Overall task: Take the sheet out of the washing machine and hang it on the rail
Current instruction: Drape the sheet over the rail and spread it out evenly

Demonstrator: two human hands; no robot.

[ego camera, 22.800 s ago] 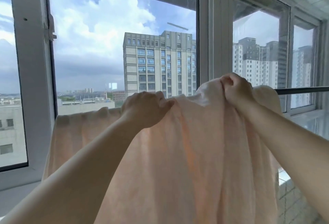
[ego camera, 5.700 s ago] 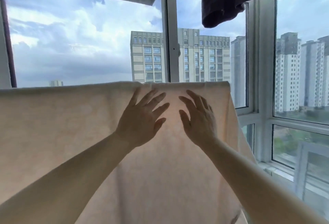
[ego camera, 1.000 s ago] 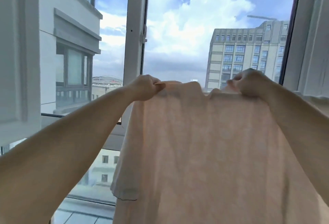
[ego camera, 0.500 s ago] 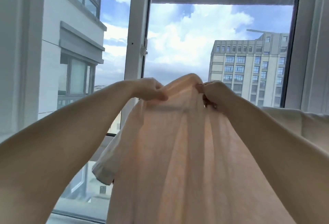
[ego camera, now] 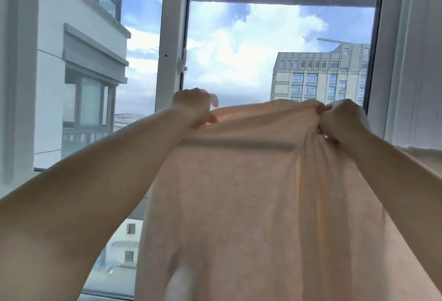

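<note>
Sheet (ego camera: 239,205) — thin, peach, softly creased

The sheet (ego camera: 239,205) is thin, soft cloth, pale peach and matt. Light shines through it, and it has folds and wrinkles near the top. A dark straight bar shows through the cloth there; what it is made of cannot be told. The window frame (ego camera: 171,37) looks like smooth white plastic or painted metal. The window glass (ego camera: 275,49) is clear and shiny. The building outside (ego camera: 320,75) looks like rough, dull concrete.
</note>
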